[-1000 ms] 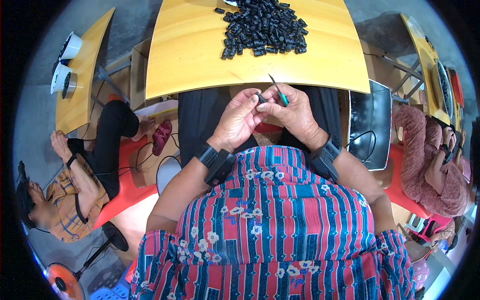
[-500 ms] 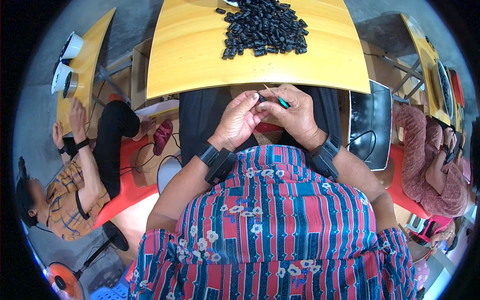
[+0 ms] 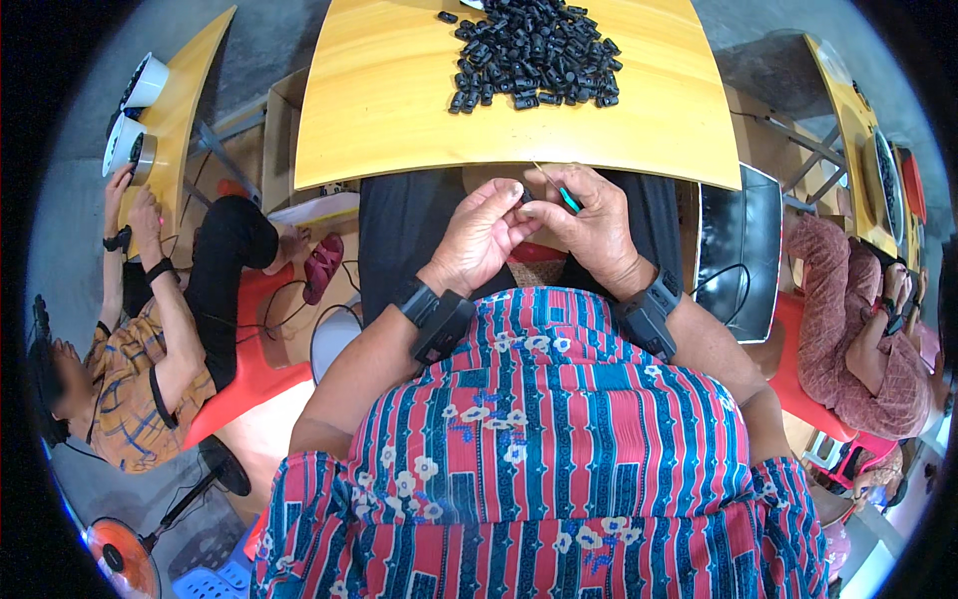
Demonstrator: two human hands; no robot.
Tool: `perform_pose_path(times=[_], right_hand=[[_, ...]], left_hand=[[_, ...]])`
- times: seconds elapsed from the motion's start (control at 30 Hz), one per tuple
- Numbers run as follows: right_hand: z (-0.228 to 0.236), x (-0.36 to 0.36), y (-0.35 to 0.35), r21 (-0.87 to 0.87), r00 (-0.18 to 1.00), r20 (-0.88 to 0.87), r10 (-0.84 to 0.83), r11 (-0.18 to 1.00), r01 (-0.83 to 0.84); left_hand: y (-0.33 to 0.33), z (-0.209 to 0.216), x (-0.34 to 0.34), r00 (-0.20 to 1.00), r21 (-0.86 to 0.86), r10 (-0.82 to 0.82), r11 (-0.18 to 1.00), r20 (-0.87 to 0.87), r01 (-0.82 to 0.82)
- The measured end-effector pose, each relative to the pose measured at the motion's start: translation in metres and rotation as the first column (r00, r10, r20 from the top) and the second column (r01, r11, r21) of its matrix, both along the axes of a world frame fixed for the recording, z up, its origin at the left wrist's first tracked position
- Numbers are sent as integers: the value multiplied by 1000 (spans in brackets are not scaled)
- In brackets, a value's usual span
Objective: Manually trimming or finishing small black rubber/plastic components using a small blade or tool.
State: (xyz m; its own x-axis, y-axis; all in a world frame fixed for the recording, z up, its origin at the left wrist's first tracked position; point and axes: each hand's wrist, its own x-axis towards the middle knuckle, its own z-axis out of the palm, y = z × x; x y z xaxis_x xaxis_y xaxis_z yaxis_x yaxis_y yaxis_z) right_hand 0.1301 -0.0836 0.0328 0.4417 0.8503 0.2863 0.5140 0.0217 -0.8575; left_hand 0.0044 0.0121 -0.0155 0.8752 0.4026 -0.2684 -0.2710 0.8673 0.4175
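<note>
My left hand (image 3: pixel 473 238) is closed, pinching a small black plastic piece (image 3: pixel 526 196) between thumb and fingertips. My right hand (image 3: pixel 596 232) meets it at the fingertips and is closed round a slim tool with a green handle (image 3: pixel 570 200). A thin pointed end of that tool sticks out past the fingers toward the table; its exact kind is not clear. Both hands are just off the near edge of the yellow wooden table (image 3: pixel 399 120), above my lap. On the table lies a heap of small black cylindrical plastic pieces (image 3: pixel 539 55).
A black-lined box (image 3: pixel 738 250) stands right of my legs. At left, a person (image 3: pixel 165 349) sits at another table with white tubs (image 3: pixel 148 82). Another person (image 3: pixel 858 329) sits at the right-hand table. A fan (image 3: pixel 125 559) is at lower left.
My hands stay together in nearly the same place, and the tool's tip has tilted slightly. The person at left has brought both hands closer to the table's tubs.
</note>
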Motion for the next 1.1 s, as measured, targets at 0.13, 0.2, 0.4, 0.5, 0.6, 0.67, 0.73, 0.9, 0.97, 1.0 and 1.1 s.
perform_pose_path(times=[0.13, 0.2, 0.4, 0.5, 0.6, 0.67, 0.73, 0.9, 0.97, 1.0, 1.1], right_hand=[[5, 6, 0, -55, 993, 60, 97, 994, -94], [15, 6, 0, -163, 984, 94, 153, 977, -137], [13, 9, 0, -170, 975, 155, 158, 977, -131], [1, 12, -1, -133, 992, -37, 121, 983, -125], [1, 6, -2, -76, 863, -492, 118, 981, -178], [2, 5, -2, -73, 845, -520, 129, 978, -194], [5, 5, -1, -69, 824, -548, 143, 974, -214], [4, 5, -1, -56, 829, -536, 161, 973, -225], [1, 5, -1, -64, 837, -525, 155, 973, -220], [0, 5, -1, -71, 845, -513, 150, 974, -216], [5, 4, -2, -105, 841, -522, 143, 968, -230]], left_hand=[[1, 0, 1, 1000, 57, -31, 998, 2, 30], [1, 0, 2, 999, 87, -43, 995, -14, 44], [-2, 4, 3, 996, 161, -49, 985, -77, 61], [-2, 8, 2, 997, 10, -77, 997, -7, 77], [1, -2, 1, 984, 12, -154, 988, 87, 153], [2, -5, 0, 952, -101, -181, 972, 246, 211], [2, -7, 0, 953, -108, -176, 972, 248, 208], [3, -9, 0, 957, -105, -175, 974, 233, 203], [3, -11, 0, 957, -50, -175, 980, 231, 191], [2, -7, 1, 957, -51, -176, 980, 230, 193], [0, 0, 0, 977, 33, -164, 986, 137, 161]])
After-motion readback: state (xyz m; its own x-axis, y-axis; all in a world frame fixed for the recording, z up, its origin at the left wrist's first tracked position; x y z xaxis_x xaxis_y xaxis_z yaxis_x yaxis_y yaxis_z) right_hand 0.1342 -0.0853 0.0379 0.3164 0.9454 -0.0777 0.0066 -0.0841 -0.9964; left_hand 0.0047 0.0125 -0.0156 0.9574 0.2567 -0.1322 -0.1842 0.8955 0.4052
